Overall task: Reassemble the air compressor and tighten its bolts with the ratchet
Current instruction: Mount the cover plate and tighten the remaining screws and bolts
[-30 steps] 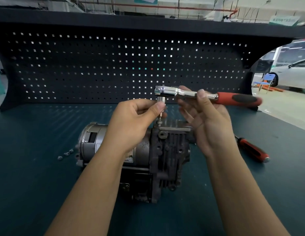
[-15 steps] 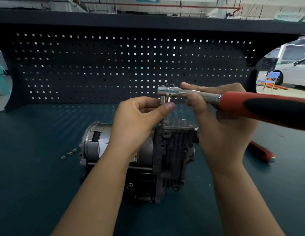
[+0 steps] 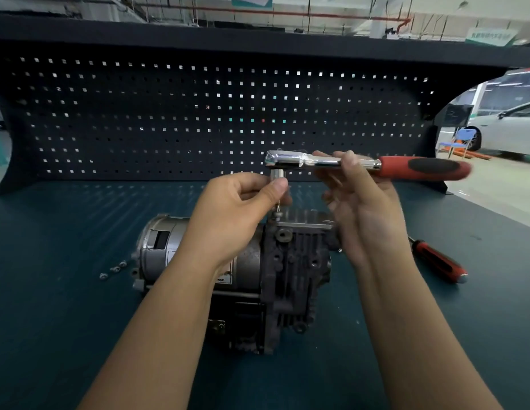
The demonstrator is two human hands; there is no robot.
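The grey air compressor [image 3: 293,270] lies on its side on the dark green bench mat, motor end to the left. A bolt [image 3: 278,213] stands upright at the top left corner of its finned head. The ratchet [image 3: 423,167], chrome with a red and black handle, hangs level above it, its socket [image 3: 278,174] pointing down at the bolt. My left hand [image 3: 237,214] pinches the socket between thumb and fingers. My right hand [image 3: 361,196] holds the chrome shank with thumb over it, fingers loosely spread beneath.
A red-handled screwdriver [image 3: 441,261] lies on the mat to the right. Three small nuts or washers [image 3: 113,270] sit left of the motor. A black pegboard [image 3: 169,113] walls off the back of the bench. A white car [image 3: 512,131] stands beyond at right.
The ratchet handle has swung back from pointing toward me to lying level out to the right. My left hand keeps its pinch on the socket over the bolt.
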